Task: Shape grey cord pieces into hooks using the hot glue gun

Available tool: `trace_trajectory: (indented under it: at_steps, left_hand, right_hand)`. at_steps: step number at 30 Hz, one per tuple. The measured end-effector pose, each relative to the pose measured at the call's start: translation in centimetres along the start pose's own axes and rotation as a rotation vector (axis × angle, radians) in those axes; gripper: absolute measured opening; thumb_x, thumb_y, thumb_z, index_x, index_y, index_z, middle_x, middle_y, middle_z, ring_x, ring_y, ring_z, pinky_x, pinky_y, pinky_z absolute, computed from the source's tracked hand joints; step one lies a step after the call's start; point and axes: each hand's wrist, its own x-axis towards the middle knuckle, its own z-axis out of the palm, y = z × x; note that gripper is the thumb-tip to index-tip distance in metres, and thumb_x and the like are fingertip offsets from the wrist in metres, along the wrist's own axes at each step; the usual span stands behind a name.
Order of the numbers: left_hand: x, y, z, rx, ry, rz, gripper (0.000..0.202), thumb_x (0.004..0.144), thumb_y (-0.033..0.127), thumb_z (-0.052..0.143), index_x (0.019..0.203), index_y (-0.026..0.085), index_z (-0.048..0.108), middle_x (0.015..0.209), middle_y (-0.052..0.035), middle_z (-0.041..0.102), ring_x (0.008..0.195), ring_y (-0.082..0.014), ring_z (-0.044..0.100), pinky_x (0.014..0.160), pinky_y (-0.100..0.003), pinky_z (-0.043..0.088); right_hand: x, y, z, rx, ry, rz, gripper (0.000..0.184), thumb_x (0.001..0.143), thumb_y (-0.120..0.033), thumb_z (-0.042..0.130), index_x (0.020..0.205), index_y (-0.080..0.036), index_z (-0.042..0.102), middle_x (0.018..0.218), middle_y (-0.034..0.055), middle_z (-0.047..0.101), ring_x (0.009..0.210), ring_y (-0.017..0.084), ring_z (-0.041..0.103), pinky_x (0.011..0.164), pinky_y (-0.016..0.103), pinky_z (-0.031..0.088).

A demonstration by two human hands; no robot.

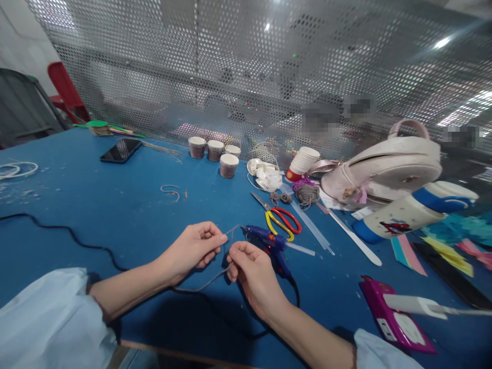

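grey yarn (209,283), a thin strand, ran between the person's two hands above the near part of the blue desk (134,195). the left hand's (200,246) grip was pinching it between thumb and index finger, the other fingers curled in. the right hand's (251,269) grip was pressed together on the same strand, thumb against fingers, and a slack length curved down from it toward the left wrist.

a thin bit of the strand stood up between the hands, close to the nozzle of a blue glue gun (265,237); whether the two touched could not be told. a clear glue stick (302,249) jutted from the gun's back end. just beyond it lay scissors (282,218) with one red and one yellow handle loop, blades pointing away to the left.

farther back sat a ball of dark grey yarn (307,193) with purple yarn (303,183) against it, near a stack of paper cups (303,161). four small brown tubs with white tops (228,166) were grouped toward the perforated metal panel (172,77). a black smartphone (121,150) lay farther left, and a pale pink backpack (388,164) stood on the right behind a white and blue bottle (409,218).
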Motion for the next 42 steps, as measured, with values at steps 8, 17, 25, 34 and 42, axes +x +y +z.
trace_trajectory:
  at_steps: [8,17,25,34,42]
  left_hand:
    - [-0.23,-0.1,0.14,0.028,-0.035,-0.026,0.027,0.078,0.041,0.059,0.07,0.015,0.054,0.044,0.0078,0.039,0.035,-0.0028,0.027,0.034,-0.016,0.015]
    - [-0.15,0.26,0.39,-0.06,0.008,-0.018,0.026,0.064,0.027,0.072,0.075,0.017,0.051,0.048,0.0105,0.041,0.035,-0.0019,0.026,0.034,-0.016,0.016]
    - [-0.23,0.14,0.28,-0.049,-0.001,-0.057,0.028,0.069,0.037,0.069,0.069,0.018,0.048,0.038,0.01,0.04,0.033,-0.0024,0.024,0.034,-0.016,0.013]
    - [-0.19,-0.14,0.15,-0.03,-0.015,-0.046,0.027,0.073,0.041,0.065,0.075,0.017,0.054,0.04,0.0088,0.04,0.034,-0.003,0.025,0.034,-0.016,0.013]
    - [-0.14,-0.25,0.18,-0.091,-0.049,-0.044,0.027,0.075,0.041,0.063,0.075,0.016,0.054,0.051,0.0086,0.039,0.036,-0.0018,0.023,0.035,-0.017,0.012]
  right_hand:
    - [-0.04,0.0,-0.02,-0.007,-0.019,0.001,0.017,0.071,-0.028,0.068,0.067,-0.015,0.057,0.045,-0.0057,0.051,0.04,0.006,0.041,0.045,0.021,0.033]
    - [0.0,0.12,-0.09,-0.005,-0.016,0.002,0.02,0.069,-0.03,0.071,0.066,-0.015,0.058,0.048,-0.0045,0.053,0.041,0.006,0.042,0.045,0.021,0.033]
    - [0.09,0.2,-0.23,-0.015,-0.028,-0.003,0.02,0.07,-0.031,0.07,0.068,-0.016,0.058,0.045,-0.0053,0.051,0.04,0.007,0.041,0.046,0.022,0.033]
    - [0.04,0.23,-0.2,-0.031,-0.023,-0.002,0.018,0.071,-0.03,0.068,0.067,-0.016,0.057,0.044,-0.0053,0.051,0.041,0.007,0.041,0.046,0.022,0.033]
    - [0.12,0.38,-0.16,-0.031,-0.041,-0.008,0.021,0.071,-0.033,0.069,0.068,-0.016,0.057,0.043,-0.0057,0.05,0.04,0.007,0.041,0.046,0.022,0.033]
